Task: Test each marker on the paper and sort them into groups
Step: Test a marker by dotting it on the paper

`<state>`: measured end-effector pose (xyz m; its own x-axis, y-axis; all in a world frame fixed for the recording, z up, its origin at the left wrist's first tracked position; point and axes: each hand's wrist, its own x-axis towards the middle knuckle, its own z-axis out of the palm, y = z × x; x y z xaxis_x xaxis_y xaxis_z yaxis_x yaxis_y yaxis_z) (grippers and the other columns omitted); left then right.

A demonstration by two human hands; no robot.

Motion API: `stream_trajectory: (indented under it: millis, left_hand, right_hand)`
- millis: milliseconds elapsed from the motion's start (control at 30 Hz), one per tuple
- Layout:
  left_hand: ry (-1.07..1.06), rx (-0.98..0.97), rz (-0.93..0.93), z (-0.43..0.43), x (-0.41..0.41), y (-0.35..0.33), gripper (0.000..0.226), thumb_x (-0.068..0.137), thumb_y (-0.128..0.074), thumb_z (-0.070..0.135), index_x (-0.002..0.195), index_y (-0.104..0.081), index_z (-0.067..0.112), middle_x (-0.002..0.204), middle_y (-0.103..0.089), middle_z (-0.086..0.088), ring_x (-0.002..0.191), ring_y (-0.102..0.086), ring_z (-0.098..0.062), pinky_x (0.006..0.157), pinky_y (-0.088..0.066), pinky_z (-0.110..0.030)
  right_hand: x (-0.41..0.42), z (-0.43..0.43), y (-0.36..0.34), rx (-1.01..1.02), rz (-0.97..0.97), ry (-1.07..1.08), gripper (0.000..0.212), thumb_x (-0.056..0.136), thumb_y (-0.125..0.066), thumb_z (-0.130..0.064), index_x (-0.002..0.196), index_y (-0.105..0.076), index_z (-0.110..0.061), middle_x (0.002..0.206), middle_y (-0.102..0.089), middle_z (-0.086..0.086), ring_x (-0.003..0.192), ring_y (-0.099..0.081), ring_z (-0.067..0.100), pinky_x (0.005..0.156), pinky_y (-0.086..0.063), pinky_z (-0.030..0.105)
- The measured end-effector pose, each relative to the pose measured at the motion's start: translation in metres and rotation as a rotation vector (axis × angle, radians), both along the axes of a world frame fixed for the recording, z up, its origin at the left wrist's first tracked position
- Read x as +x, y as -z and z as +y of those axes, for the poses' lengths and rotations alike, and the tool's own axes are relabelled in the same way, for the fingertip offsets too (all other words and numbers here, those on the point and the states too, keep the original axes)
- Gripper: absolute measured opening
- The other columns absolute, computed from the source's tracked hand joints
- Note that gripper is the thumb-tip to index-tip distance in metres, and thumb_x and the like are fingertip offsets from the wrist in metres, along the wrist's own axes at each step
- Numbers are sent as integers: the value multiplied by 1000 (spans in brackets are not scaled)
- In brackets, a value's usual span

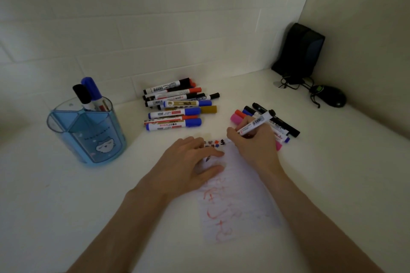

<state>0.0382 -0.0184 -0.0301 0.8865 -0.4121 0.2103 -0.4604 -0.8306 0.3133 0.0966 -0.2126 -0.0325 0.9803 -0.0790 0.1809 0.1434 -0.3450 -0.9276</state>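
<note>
A white sheet of paper (239,195) lies on the table, with red scribbles low on it and a row of small colour marks along its top edge. My left hand (188,162) rests on the paper's upper left, fingers spread. My right hand (255,144) grips a white marker (257,122) with a black end, its tip down at the paper's top edge. One pile of several markers (177,106) lies behind the paper to the left. Another group of markers (275,122) lies to the right, partly hidden by my right hand.
A blue translucent pen holder (88,131) with a black and a blue marker in it stands at the left. A black speaker (299,51) and a black computer mouse (332,95) with cables sit in the back right corner. A tiled wall runs behind.
</note>
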Motion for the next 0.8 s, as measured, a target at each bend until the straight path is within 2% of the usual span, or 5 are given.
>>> stream_trajectory:
  millis: [133, 233, 467, 633, 800]
  left_hand:
    - [-14, 9, 19, 0, 0, 0, 56, 91, -35, 71, 134, -56, 42, 96, -40, 19, 87, -36, -2, 74, -26, -19]
    - [-13, -3, 14, 0, -1, 0, 55, 91, -36, 70, 133, -58, 42, 94, -39, 20, 86, -35, -1, 74, -26, -16]
    - [-20, 3, 40, 0, 0, 0, 58, 89, -34, 73, 135, -56, 43, 95, -39, 18, 87, -36, -3, 77, -28, -23]
    - [-17, 4, 12, 1, 0, 0, 51, 93, -41, 68, 133, -58, 42, 93, -40, 19, 85, -36, -2, 75, -27, -22]
    - [-13, -2, 6, 1, 0, 2, 51, 92, -40, 70, 133, -58, 43, 93, -39, 19, 85, -35, -1, 75, -26, -21]
  right_hand:
    - [-1, -1, 1, -4, -10, -22, 28, 88, -81, -18, 66, -64, -24, 58, -68, -10, 51, -62, 1, 53, -55, 22]
    - [-2, 1, 0, -18, -29, -51, 29, 88, -79, -14, 67, -61, -24, 55, -65, -17, 49, -60, -4, 48, -46, 10]
    - [0, 0, 0, 30, -15, -6, 31, 88, -81, -23, 65, -63, -28, 56, -67, -11, 47, -59, -1, 49, -50, 17]
    - [1, 0, 1, 2, -17, -35, 35, 86, -80, -13, 62, -57, -23, 48, -58, -17, 42, -52, -3, 45, -42, 10]
    - [2, 0, 2, 35, -27, -24, 34, 88, -79, -13, 62, -58, -23, 52, -62, -15, 51, -60, -1, 54, -51, 13]
